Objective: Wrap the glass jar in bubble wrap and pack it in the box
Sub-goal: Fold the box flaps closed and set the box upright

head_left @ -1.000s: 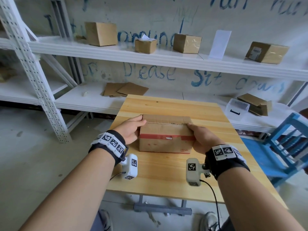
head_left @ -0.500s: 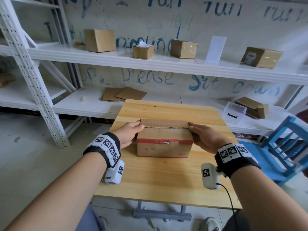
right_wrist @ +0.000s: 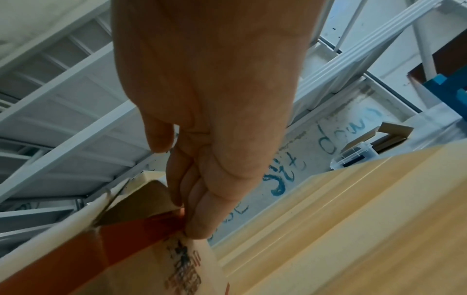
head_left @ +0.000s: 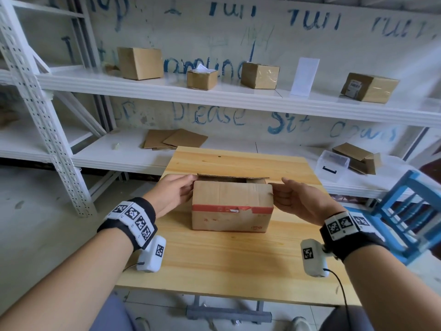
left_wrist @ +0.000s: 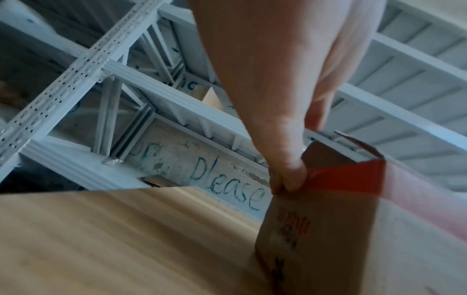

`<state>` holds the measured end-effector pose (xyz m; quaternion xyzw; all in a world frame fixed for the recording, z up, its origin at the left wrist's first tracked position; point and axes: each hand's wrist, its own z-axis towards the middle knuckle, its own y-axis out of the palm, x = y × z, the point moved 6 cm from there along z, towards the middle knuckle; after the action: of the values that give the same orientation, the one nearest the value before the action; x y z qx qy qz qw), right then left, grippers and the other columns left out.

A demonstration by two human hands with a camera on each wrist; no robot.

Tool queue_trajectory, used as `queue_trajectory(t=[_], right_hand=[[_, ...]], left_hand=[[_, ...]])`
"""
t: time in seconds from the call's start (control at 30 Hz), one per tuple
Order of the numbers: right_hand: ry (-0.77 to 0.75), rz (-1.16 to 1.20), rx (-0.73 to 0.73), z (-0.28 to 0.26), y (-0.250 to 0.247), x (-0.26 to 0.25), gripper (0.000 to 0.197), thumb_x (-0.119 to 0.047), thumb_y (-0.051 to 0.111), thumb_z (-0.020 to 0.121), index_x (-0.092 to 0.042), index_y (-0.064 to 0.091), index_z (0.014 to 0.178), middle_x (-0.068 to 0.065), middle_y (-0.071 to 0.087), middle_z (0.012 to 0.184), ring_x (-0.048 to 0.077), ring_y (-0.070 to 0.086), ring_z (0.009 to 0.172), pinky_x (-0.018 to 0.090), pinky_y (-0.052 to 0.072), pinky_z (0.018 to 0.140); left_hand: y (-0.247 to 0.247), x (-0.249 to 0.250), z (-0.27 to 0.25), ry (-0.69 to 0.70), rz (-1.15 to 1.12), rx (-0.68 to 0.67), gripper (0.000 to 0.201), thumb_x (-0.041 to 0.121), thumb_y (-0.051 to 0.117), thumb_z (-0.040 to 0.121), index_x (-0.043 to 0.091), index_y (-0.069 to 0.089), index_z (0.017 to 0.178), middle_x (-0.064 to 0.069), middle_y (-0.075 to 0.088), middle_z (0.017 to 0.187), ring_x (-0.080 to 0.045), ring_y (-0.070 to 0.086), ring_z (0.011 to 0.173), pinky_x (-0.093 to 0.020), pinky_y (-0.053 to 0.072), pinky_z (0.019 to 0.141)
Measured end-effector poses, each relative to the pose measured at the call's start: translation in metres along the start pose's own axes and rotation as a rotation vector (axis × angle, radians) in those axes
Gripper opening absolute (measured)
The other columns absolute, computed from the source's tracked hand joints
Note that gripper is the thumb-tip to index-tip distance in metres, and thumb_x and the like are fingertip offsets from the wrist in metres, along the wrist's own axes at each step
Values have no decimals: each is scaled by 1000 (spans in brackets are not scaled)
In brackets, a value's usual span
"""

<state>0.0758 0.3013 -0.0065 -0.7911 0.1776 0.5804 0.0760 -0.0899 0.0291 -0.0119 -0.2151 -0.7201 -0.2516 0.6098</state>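
A brown cardboard box (head_left: 231,218) with a red tape band stands in the middle of the wooden table (head_left: 238,266). Its near top flap is raised and a dark gap shows behind it. My left hand (head_left: 189,187) holds the box's upper left corner, thumb on top and fingers curled against the side at the tape (left_wrist: 288,179). My right hand (head_left: 278,188) is at the upper right corner; its fingers (right_wrist: 197,219) lie nearly straight against the box's side (right_wrist: 126,249), and the thumb stands apart. No glass jar or bubble wrap is visible; the box's inside is hidden.
White metal shelving (head_left: 214,99) behind the table carries several cardboard boxes, flat cardboard sheets (head_left: 176,139) and a clear plastic container (head_left: 334,166). A blue chair (head_left: 405,211) stands close to the table's right side. Bare tabletop lies in front of the box.
The near flap has come up and a gap has opened along the top of the box. Both hands have lifted from pressing the lid to the upper corners.
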Motion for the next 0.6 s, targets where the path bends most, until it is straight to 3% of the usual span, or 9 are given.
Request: queue_trajectory(t=[0.1,0.2,0.27,0.33,0.4,0.47,0.6], right_hand=[[-11,85,-6,-3,8,0,51,-38,32,108,-7,49,145,13,58,144,28,51,136,34,46,101],[-12,110,-32,-5,13,4,55,-37,29,109,-3,43,149,15,53,149,29,47,140,40,36,116],[-29,124,-25,-6,13,5,56,-37,30,109,-2,38,153,16,48,153,30,43,143,42,30,121],[-58,135,-17,-8,13,3,56,-36,32,108,-5,34,155,15,43,157,30,39,146,42,27,123],[-106,96,-12,-10,13,0,55,-34,34,108,-10,30,158,12,36,162,27,34,150,39,25,124],[-156,2,-16,-11,15,-4,54,-28,37,109,-14,27,159,9,33,164,24,31,151,35,27,121],[-183,-77,-13,-13,19,-7,54,-29,40,108,-16,27,159,8,33,164,24,32,150,37,27,122]], left_hand=[[2,2,-1,-4,-117,28,22,13,49,105,1,66,110,-14,68,105,-21,66,92,-27,55,82],[5,-1,-3,-13,-157,31,23,15,47,106,2,65,112,-14,67,106,-20,67,92,-26,56,81],[8,-1,-6,-26,-168,23,24,18,46,107,3,64,115,-15,68,112,-22,67,99,-28,54,87],[9,-1,-7,-27,-188,28,32,22,47,107,2,56,130,-17,65,130,-27,63,116,-32,50,95],[6,-1,-8,-21,-198,88,46,23,50,106,4,44,148,-10,54,146,-26,54,131,-35,46,104],[2,0,-8,2,-182,135,53,19,51,105,8,36,155,-8,44,157,-24,45,143,-35,38,116],[7,9,-15,22,-120,99,55,25,48,106,8,32,156,-11,38,161,-24,37,148,-35,34,115]])
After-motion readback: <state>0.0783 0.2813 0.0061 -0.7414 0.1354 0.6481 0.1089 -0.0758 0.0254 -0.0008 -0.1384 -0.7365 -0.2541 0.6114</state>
